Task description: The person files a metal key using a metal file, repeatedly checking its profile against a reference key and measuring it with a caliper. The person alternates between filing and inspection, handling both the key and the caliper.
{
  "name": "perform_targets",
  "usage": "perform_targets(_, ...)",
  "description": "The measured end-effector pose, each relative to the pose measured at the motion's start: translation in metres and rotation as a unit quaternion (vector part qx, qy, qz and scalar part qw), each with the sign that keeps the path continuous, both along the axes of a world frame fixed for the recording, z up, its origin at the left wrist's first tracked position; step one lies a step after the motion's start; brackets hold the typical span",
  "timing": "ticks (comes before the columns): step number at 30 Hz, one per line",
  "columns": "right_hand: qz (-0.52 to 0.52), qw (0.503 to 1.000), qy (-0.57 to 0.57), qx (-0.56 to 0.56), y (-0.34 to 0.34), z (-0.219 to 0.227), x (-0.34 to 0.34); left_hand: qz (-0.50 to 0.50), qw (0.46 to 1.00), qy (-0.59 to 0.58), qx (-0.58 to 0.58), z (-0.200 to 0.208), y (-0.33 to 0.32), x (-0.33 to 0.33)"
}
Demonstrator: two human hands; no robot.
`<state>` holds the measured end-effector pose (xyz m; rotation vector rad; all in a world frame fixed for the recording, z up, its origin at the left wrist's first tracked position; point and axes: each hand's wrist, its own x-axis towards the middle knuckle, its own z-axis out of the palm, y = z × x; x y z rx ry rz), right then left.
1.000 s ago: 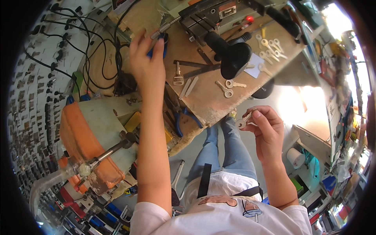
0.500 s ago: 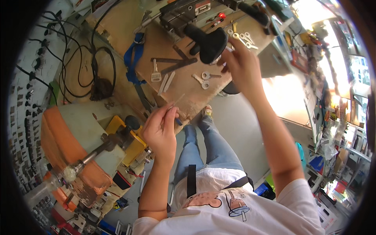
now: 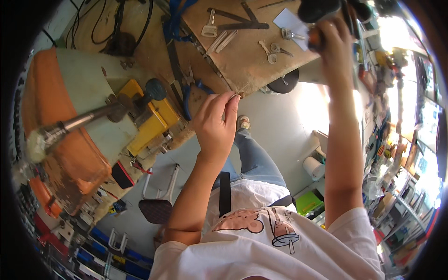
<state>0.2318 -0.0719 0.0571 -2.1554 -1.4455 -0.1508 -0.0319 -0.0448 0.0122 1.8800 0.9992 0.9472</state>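
My left hand (image 3: 217, 123) is closed in a pinch on a thin, pale sliver (image 3: 244, 87), too small to name, near the workbench's front corner (image 3: 233, 70). My right hand (image 3: 337, 51), blurred by motion, is curled beside a brown rounded piece (image 3: 316, 39) at the bench's right side, below a black knob (image 3: 319, 9). What its fingers grip cannot be made out. Two keys (image 3: 272, 58) lie crossed between my hands. A large key (image 3: 210, 29), two pale narrow strips (image 3: 222, 42) and dark metal strips (image 3: 240, 22) rest farther left.
Blue-handled pliers (image 3: 187, 93) and a blue strap (image 3: 175, 21) lie left of the bench corner. A yellow machine part (image 3: 149, 126) with a dark knob (image 3: 156, 89) stands at left. Below the bench edge are a round black seat (image 3: 283, 83) and a folding stool (image 3: 156, 210).
My view has shifted to the right and nearer. My right hand has moved right, away from the cluster of keys. My left hand keeps its pinch.
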Motion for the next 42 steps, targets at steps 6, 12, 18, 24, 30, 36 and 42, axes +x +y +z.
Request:
perform_targets(6,-0.100,0.861,0.485,0.117,-0.111,0.035,-0.100,0.030,0.991,0.035,0.129,-0.028,-0.010,0.002)
perform_targets(12,0.067,0.909,0.410,0.041,-0.177,-0.015,-0.111,0.012,0.966,0.070,0.248,-0.031,-0.001,-0.005)
perform_targets(18,0.138,0.956,0.249,-0.070,-0.123,-0.031,-0.128,-0.030,0.935,0.056,0.350,-0.045,0.011,-0.006)
perform_targets(24,0.120,0.969,0.164,-0.143,-0.113,-0.040,-0.146,-0.064,0.924,0.052,0.373,-0.050,0.016,-0.009)
perform_targets(30,0.069,0.971,0.091,-0.212,-0.115,-0.035,-0.162,-0.092,0.930,0.015,0.354,-0.061,0.022,-0.011)
perform_targets(36,0.032,0.979,0.092,-0.180,-0.115,-0.043,-0.172,-0.132,0.960,-0.005,0.249,-0.058,0.020,-0.013)
perform_targets(42,0.019,0.983,0.158,-0.085,-0.122,-0.049,-0.165,-0.152,0.928,0.042,0.339,-0.049,0.025,-0.009)
